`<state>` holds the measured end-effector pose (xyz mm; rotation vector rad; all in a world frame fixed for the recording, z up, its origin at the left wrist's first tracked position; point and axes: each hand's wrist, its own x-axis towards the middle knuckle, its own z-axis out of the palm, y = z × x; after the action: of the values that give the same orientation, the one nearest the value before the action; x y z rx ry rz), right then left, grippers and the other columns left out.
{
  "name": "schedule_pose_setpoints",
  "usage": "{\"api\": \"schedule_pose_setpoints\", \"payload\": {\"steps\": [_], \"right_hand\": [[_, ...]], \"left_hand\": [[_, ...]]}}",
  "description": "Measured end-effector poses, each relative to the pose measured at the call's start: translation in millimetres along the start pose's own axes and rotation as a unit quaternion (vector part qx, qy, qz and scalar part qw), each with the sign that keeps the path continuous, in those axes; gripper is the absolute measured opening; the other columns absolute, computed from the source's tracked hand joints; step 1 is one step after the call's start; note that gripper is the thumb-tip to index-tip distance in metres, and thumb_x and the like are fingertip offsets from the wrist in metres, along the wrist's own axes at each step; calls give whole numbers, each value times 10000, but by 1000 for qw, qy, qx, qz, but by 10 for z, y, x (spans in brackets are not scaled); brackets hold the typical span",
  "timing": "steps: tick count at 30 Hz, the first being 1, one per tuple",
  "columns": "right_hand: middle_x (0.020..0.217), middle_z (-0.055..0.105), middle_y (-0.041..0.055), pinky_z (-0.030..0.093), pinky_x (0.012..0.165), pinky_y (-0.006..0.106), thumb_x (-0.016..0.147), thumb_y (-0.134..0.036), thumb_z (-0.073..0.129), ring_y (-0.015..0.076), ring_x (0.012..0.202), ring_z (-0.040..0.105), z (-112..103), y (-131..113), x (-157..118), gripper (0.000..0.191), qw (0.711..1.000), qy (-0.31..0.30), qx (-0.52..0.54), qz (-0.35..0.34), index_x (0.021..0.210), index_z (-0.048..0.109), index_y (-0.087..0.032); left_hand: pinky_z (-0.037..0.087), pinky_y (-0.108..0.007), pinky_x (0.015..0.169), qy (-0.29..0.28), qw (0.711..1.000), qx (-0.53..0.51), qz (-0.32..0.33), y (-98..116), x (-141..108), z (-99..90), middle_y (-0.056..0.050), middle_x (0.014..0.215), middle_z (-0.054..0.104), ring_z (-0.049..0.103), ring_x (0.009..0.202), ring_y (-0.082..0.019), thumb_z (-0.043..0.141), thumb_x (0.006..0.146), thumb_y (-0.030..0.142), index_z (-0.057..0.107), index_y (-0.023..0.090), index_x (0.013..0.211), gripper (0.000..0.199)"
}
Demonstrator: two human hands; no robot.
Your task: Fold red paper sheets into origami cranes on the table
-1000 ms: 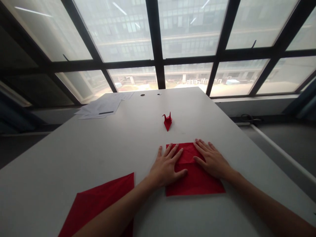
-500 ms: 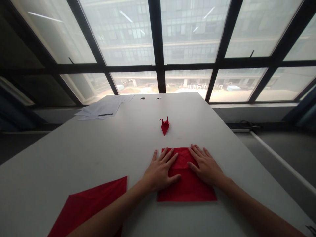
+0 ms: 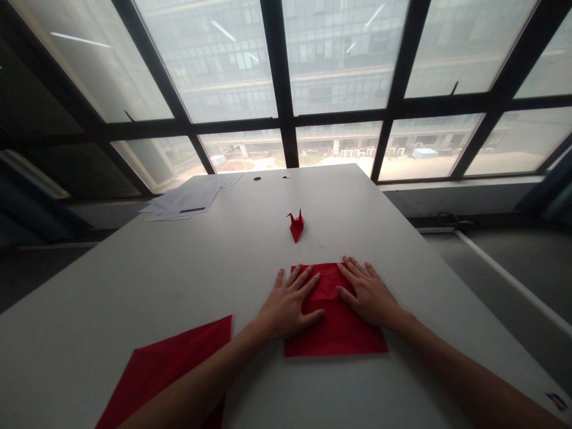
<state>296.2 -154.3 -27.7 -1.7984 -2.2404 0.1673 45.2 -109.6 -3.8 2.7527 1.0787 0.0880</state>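
A red sheet of paper with a crease across it lies flat on the white table in front of me. My left hand rests on its left side, fingers spread and thumb pointing inward. Across from it, my right hand lies flat on the right side with its fingers stretched toward the far edge. Both palms hide part of the paper. Beyond the sheet stands a small red origami crane, touched by neither hand.
Another red sheet lies at the lower left, partly under my left forearm in view. White printed papers are spread at the table's far left. Tall windows stand behind the table.
The view has tilted slightly, so everything sits a little differently in the picture. Both hands stay flat on the red paper, and no object has visibly moved on the table.
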Motion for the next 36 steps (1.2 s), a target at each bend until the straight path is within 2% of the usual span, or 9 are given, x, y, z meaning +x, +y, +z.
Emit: {"api": "schedule_pose_setpoints", "payload": {"steps": [11,22,27,30,33,36], "right_hand": [[1614,218,119,133,1204,525,985,-581,301,254,1504,160,-16,3,3,680,1000,-7,1,-4,1543,282,-192],[1614,216,133,125,1204,526,980,-587,305,264,1505,152,-7,5,7,700,1000,-6,0,-10,1550,259,-183],[1626,176,121,107,1185,588,991,-539,321,272,1510,125,19,36,37,670,999,26,-5,18,1560,213,-203],[1612,231,134,106,1184,594,993,-447,359,276,1504,158,3,53,61,613,997,66,-8,38,1533,292,-165],[1580,325,120,135,1210,518,992,-350,370,235,1490,220,-42,24,67,513,996,93,16,-3,1467,428,-164],[1566,362,83,188,1210,479,994,-327,376,214,1476,263,-90,-46,50,478,994,65,53,-64,1450,464,-217]], "left_hand": [[-20,-621,1178,-5,1000,-5,-5,14,17,3,-41,1638,124,65,1510,-329,379,866,774,147,339,1560,851],[4,-615,1181,1,1000,2,3,10,25,-3,-48,1637,133,82,1509,-327,382,874,765,145,342,1559,839],[9,-616,1181,5,1000,3,-6,2,35,15,-52,1634,145,60,1508,-338,393,868,768,155,335,1559,849],[14,-618,1180,6,1000,1,-11,-5,44,34,-58,1634,138,48,1508,-344,385,868,772,150,329,1561,855],[16,-626,1176,6,1000,2,-11,-6,45,42,-60,1635,133,51,1507,-347,379,868,775,140,331,1562,857],[19,-619,1179,8,1000,4,-13,1,36,32,-61,1634,143,57,1507,-343,382,870,771,157,326,1561,852]]}}
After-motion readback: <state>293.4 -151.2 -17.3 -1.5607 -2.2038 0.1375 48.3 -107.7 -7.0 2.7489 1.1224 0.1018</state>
